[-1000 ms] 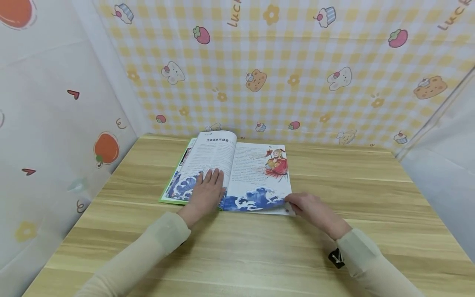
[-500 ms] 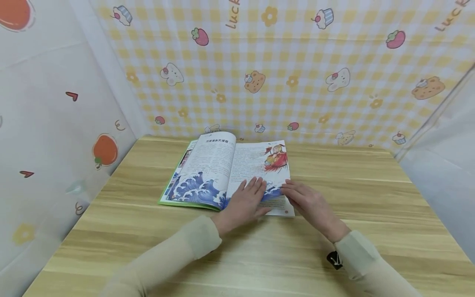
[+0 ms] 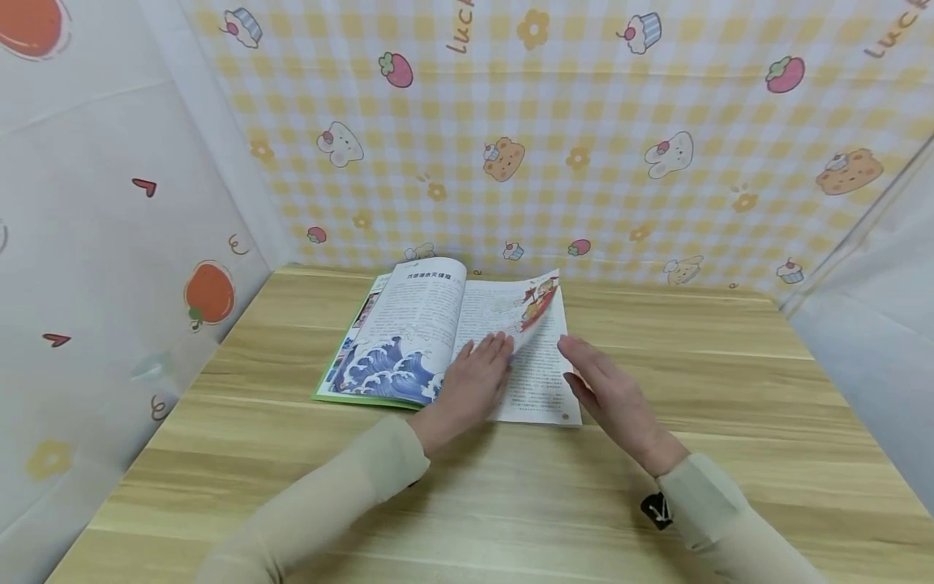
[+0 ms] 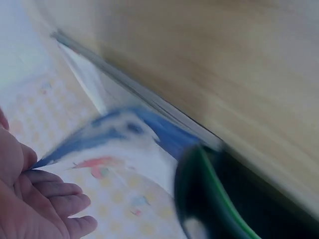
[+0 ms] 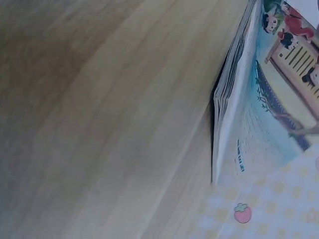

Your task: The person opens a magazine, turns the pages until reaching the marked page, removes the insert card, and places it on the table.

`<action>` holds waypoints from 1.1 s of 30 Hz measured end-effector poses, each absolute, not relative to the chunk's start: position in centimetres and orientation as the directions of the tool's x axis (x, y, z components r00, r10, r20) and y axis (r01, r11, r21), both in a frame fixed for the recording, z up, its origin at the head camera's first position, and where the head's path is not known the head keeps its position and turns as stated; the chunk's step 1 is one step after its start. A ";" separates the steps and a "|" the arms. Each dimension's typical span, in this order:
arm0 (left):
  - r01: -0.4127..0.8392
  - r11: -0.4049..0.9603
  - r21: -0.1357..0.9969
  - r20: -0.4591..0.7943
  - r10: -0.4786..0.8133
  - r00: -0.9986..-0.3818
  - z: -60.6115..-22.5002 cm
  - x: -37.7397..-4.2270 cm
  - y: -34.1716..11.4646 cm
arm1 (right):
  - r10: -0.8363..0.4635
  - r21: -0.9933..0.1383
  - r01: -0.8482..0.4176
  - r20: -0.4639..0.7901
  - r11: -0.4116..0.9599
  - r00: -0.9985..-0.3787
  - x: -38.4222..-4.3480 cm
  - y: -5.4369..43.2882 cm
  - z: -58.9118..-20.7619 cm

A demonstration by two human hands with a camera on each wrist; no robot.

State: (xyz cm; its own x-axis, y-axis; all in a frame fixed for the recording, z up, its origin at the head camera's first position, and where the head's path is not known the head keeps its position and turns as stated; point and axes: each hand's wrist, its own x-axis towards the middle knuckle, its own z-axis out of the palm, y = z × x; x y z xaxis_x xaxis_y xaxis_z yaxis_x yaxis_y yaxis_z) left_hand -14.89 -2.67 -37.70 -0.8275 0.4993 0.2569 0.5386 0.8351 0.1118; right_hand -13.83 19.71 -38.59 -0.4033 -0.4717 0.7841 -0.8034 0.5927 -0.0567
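Observation:
An illustrated book (image 3: pixel 412 320) lies open on the table, its green cover edge showing at the lower left. A printed left page carries blue waves along its foot. My left hand (image 3: pixel 470 389) reaches over the lower right half and pinches the corner of a page (image 3: pixel 538 307), which curls up and leftward off the sheet beneath. In the left wrist view the thumb and fingers of the hand (image 4: pixel 35 194) meet on the blue corner of that page (image 4: pixel 114 132). My right hand (image 3: pixel 616 405) is beside the book's right edge, fingers extended, holding nothing. The right wrist view shows the book (image 5: pixel 269 114) but no hand.
A wood-grain table (image 3: pixel 525 503) spreads around the book. Behind it hangs a yellow checked cloth (image 3: pixel 540 203) with cartoon prints. A pale printed cloth (image 3: pixel 131 268) closes off the left side, and another plain one (image 3: pixel 883 349) the right.
My left hand has moved right from the left page and grips the turning page. That page has lifted and folded leftward, baring text below. My right hand has let go of its corner.

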 end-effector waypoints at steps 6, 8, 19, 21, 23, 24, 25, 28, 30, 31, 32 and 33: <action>0.346 0.883 0.316 0.182 0.302 -0.936 -37.9 -16.9 -5.8 | -0.523 -0.163 -0.759 0.633 0.631 -0.571 -13.9 20.4 -39.5; 0.280 0.874 0.398 0.167 0.231 -0.959 -38.1 -17.5 -6.8 | -0.554 -0.203 -0.731 0.532 0.652 -0.641 -13.9 20.5 -39.8; 0.088 0.899 0.429 0.086 0.056 -0.995 -38.3 -19.2 -10.3 | -0.642 -0.310 -0.670 0.202 0.675 -0.740 -13.9 20.5 -40.9; 0.111 0.923 0.370 0.098 0.081 -0.992 -38.6 -19.2 -10.7 | -0.647 -0.313 -0.668 0.183 0.675 -0.740 -13.9 20.5 -40.9; 0.145 0.940 0.308 0.113 0.115 -0.987 -38.9 -19.1 -11.2 | -0.649 -0.318 -0.662 0.162 0.679 -0.743 -13.9 20.5 -41.0; 0.165 0.945 0.281 0.120 0.137 -0.983 -39.0 -19.0 -11.4 | -0.650 -0.320 -0.659 0.152 0.680 -0.744 -13.9 20.6 -41.0; 0.185 0.952 0.246 0.124 0.158 -0.980 -39.2 -19.0 -11.5 | -0.652 -0.322 -0.658 0.143 0.680 -0.744 -13.9 20.6 -41.0; 0.231 0.959 0.165 0.126 0.212 -0.969 -39.7 -18.8 -12.0 | -0.655 -0.332 -0.654 0.127 0.680 -0.745 -13.9 20.6 -41.0; 0.248 0.960 0.129 0.105 0.235 -0.966 -39.8 -18.7 -12.2 | -0.657 -0.338 -0.652 0.118 0.679 -0.745 -13.8 20.6 -41.0; 0.256 0.960 0.115 0.098 0.245 -0.965 -39.9 -18.6 -12.2 | -0.656 -0.340 -0.650 0.114 0.680 -0.746 -13.8 20.7 -41.0; 0.262 0.959 0.108 0.085 0.254 -0.964 -39.9 -18.6 -12.3 | -0.656 -0.344 -0.647 0.108 0.680 -0.747 -13.8 20.7 -41.0; 0.266 0.959 0.099 0.068 0.260 -0.963 -39.9 -18.5 -12.3 | -0.654 -0.350 -0.643 0.103 0.681 -0.749 -13.8 20.7 -41.0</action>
State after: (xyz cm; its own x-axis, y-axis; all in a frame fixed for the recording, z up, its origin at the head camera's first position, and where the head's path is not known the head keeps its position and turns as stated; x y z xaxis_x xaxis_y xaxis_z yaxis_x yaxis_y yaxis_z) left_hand -18.51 -12.27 -39.93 -0.9633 0.2597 0.0681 0.2655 0.9590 0.0989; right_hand -13.82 20.71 -41.03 -0.7494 -0.6541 0.1028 -0.6428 0.6815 -0.3499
